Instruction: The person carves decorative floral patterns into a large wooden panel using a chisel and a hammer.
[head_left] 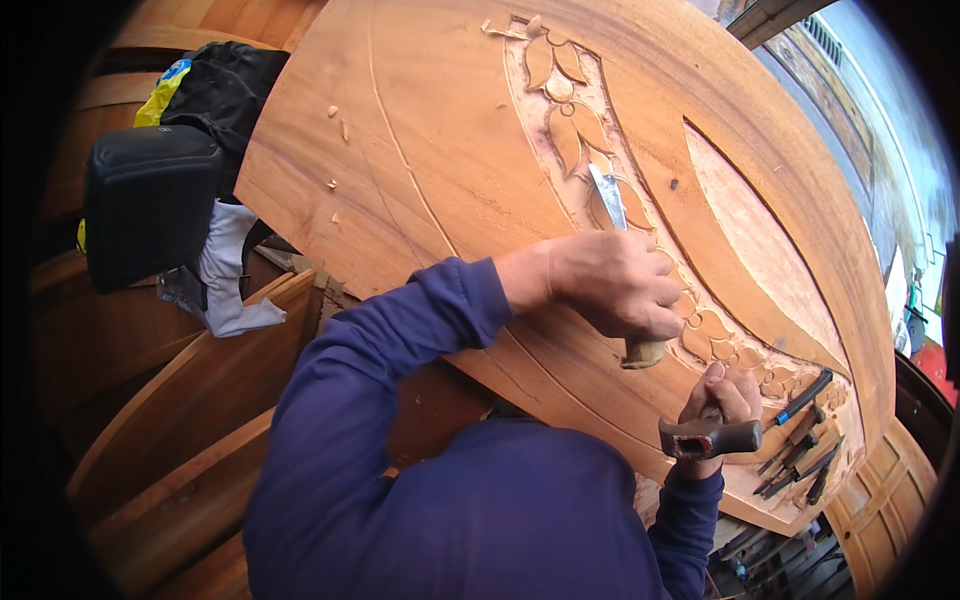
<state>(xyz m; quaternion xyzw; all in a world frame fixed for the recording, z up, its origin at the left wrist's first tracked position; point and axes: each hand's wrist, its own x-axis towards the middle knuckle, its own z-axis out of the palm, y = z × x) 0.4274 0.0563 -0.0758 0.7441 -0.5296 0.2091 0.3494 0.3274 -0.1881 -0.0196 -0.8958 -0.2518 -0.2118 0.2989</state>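
Observation:
My left hand (618,285) is wrapped round a wood chisel (608,195). Its bright blade points toward the far side and meets the carved leaf-and-flower band (577,130) on a large wooden panel (460,110). The butt of the wooden handle sticks out below the fist. Closer to me and to the right, my right hand (728,392) grips a hammer (712,438), whose dark metal head is turned toward me. Most of the hammer's handle is hidden by the fingers. The hammer is apart from the chisel.
Several carving tools (800,460) lie in a pile at the panel's right corner, beside a blue-and-black handled tool (800,398). Wood chips (345,130) are scattered on the panel. At left are a black padded case (150,200), a grey cloth (232,265) and curved wooden pieces (190,385).

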